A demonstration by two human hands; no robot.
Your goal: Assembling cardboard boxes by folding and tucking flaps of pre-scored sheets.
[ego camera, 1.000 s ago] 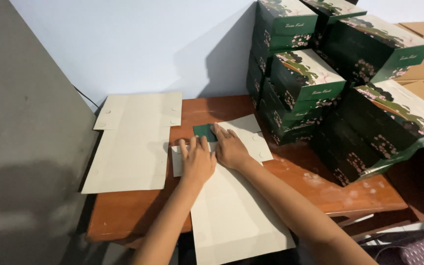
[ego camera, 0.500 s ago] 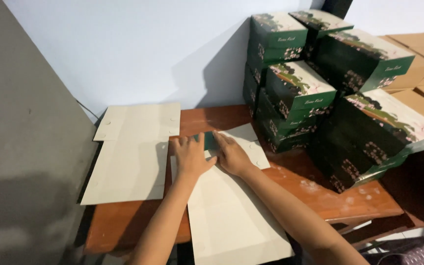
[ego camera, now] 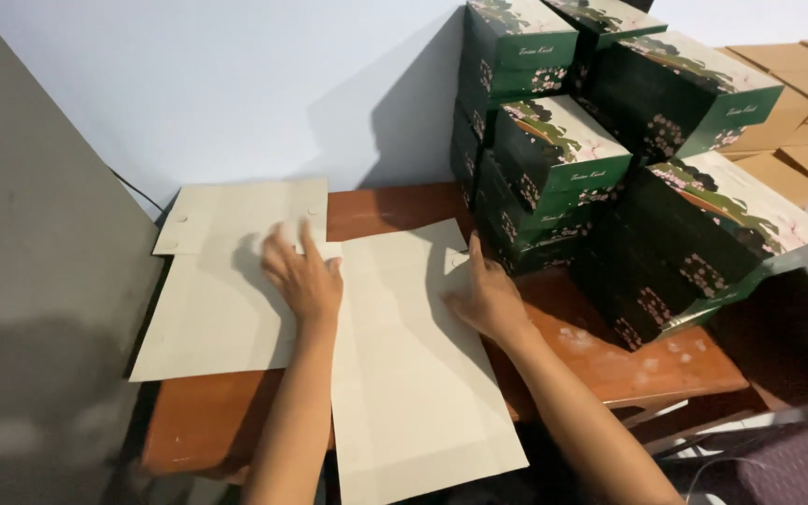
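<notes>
Your left hand [ego camera: 303,277] and right hand [ego camera: 484,297] now press open-palmed on the flat beige cardboard box blank [ego camera: 404,365], opened out since a moment ago, beside the stacked dark green printed boxes [ego camera: 610,178].

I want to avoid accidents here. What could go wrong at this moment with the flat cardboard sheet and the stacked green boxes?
1. The flat cardboard sheet hangs well over the table's front edge; if both hands lift, it might slide off.
2. The right hand presses close to the leaning stack of green boxes; a bump could perhaps topple some.
3. The left hand overlaps the blank pile and may shift it.
</notes>
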